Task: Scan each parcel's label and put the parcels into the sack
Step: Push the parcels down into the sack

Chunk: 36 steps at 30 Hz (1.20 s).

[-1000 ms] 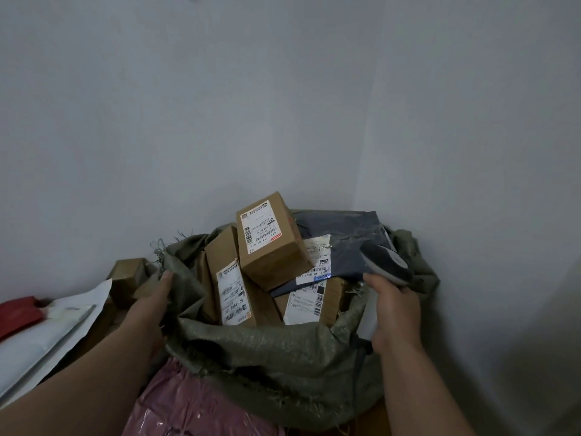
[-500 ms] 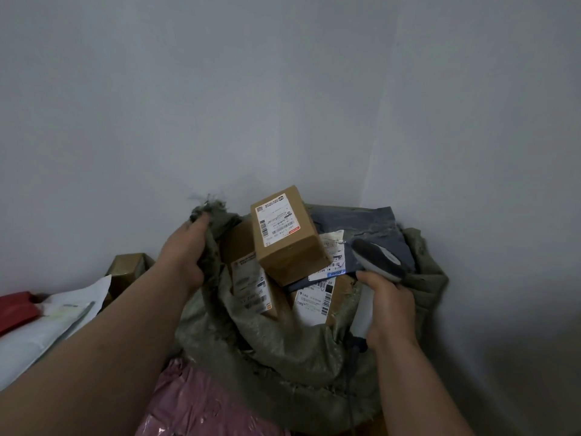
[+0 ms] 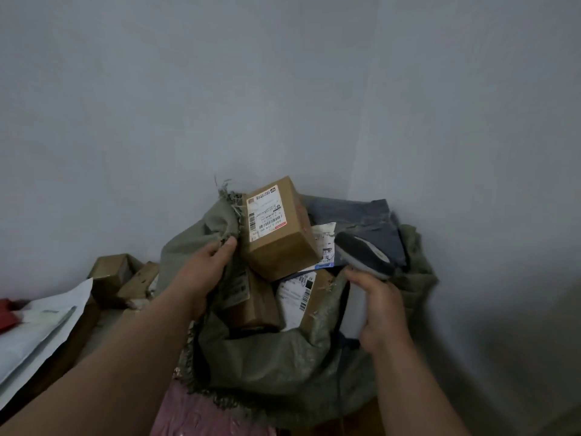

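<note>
Left hand [image 3: 207, 269] grips the frayed rim of the green woven sack [image 3: 283, 366], fingers curled over the cloth at 10 o'clock of its mouth. Right hand [image 3: 382, 313] grips the white-handled scanner [image 3: 361, 258] at 3 o'clock. A labelled cardboard parcel [image 3: 276, 228] lies tilted atop other boxes [image 3: 254, 305] and a grey mailer [image 3: 361, 215] inside the sack. More parcels [image 3: 110, 272] and white envelopes [image 3: 37, 328] lie at 9 o'clock.

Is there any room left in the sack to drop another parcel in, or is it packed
Crowded: the top box sits piled above the sack rim, over other boxes and a grey mailer. The only gap is the dark pocket between the lower box and the near rim.
</note>
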Motion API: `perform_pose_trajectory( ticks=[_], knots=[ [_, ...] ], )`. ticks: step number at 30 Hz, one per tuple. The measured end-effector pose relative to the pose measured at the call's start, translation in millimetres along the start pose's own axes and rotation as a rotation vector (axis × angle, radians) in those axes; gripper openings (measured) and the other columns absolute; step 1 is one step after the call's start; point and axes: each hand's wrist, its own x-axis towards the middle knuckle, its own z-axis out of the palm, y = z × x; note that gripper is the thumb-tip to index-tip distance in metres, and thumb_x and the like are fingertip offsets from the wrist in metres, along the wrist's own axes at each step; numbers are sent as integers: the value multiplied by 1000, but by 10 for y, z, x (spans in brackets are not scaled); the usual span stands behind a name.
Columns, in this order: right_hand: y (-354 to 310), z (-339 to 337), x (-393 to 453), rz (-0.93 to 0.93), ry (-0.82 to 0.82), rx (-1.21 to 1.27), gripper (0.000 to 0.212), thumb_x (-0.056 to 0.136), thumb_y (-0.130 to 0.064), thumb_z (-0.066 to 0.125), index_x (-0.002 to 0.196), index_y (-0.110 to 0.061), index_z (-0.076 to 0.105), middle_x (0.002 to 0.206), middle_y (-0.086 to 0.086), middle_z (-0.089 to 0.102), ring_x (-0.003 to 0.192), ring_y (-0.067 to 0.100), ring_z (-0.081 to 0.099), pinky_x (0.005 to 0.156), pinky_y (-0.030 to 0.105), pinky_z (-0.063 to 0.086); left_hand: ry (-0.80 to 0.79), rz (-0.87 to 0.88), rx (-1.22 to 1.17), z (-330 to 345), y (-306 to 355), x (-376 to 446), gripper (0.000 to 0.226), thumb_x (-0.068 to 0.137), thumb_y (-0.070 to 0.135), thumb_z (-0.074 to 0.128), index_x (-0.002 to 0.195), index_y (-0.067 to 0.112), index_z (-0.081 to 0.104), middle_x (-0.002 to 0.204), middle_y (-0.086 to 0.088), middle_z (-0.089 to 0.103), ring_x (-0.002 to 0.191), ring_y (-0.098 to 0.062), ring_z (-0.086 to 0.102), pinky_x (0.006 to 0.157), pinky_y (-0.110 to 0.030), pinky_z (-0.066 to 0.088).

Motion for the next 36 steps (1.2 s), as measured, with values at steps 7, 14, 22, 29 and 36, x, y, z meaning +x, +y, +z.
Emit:
perform_pose_trajectory(
  ticks=[7, 14, 22, 29, 36],
  knots=[
    [-359, -311, 140, -133, 160, 137, 32, 88, -8, 69, 119, 1, 68, 91, 6, 71, 75, 19, 67, 72, 33, 53, 312, 97, -24, -24, 129, 26, 17, 96, 42, 61, 87, 29, 68, 98, -8, 70, 94, -32, 67, 87, -52, 57],
    [-443, -737, 468, -123, 227, 81, 34, 88, -14, 70, 121, -6, 67, 100, 10, 72, 76, 19, 69, 64, 30, 53, 404, 289, 205, 248, 216, 29, 30, 101, 31, 50, 108, 7, 67, 115, -21, 60, 105, -37, 60, 91, -53, 52],
    [-320, -896, 675, 113, 137, 185, 12, 87, -14, 71, 98, -9, 68, 96, 12, 69, 79, 23, 67, 62, 32, 51, 411, 115, -321, 459, 380, 7, 19, 103, 24, 46, 114, 20, 61, 98, -6, 61, 88, -24, 60, 81, -42, 54],
    [-524, -794, 527, 6, 117, 253, 8, 79, -12, 75, 86, -9, 71, 74, 6, 66, 63, 21, 62, 60, 31, 50, 307, -75, -440, 407, 442, 40, 32, 88, 38, 65, 104, 11, 69, 118, -17, 69, 89, -30, 68, 92, -46, 53],
    [-764, -542, 316, -236, -110, 244, 13, 83, -2, 68, 90, -12, 76, 75, -3, 74, 68, 12, 66, 62, 28, 53, 326, -169, -170, 246, 409, 94, 19, 87, 24, 73, 91, 6, 71, 78, -14, 74, 68, -30, 72, 64, -39, 57]
  ],
)
